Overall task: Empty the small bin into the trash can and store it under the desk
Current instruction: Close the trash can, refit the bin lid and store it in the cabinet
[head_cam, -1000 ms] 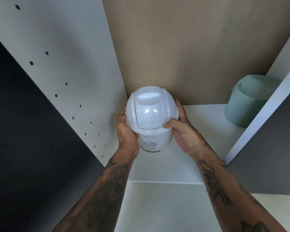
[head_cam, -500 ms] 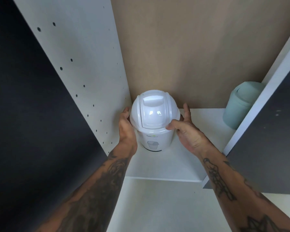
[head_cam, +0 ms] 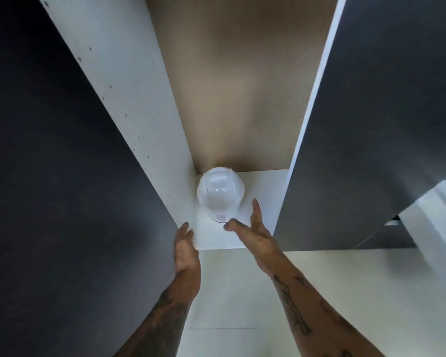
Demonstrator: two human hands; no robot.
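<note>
The small white bin [head_cam: 220,192] with a domed swing lid stands upright on the white bottom shelf [head_cam: 262,191] of the cabinet, in the back left corner against the brown back panel. My left hand [head_cam: 185,249] is open at the shelf's front left edge, apart from the bin. My right hand [head_cam: 252,231] is open too, fingers spread, just in front and to the right of the bin, not touching it.
A white side panel [head_cam: 129,99] with rows of small holes bounds the cabinet on the left. A dark door [head_cam: 371,124] stands open on the right and hides that side of the shelf. Pale floor [head_cam: 229,292] lies below my arms.
Both hands have let go of the white bin and drawn back toward me. My view has pulled away and up, and the green bin at the right is hidden behind the door.
</note>
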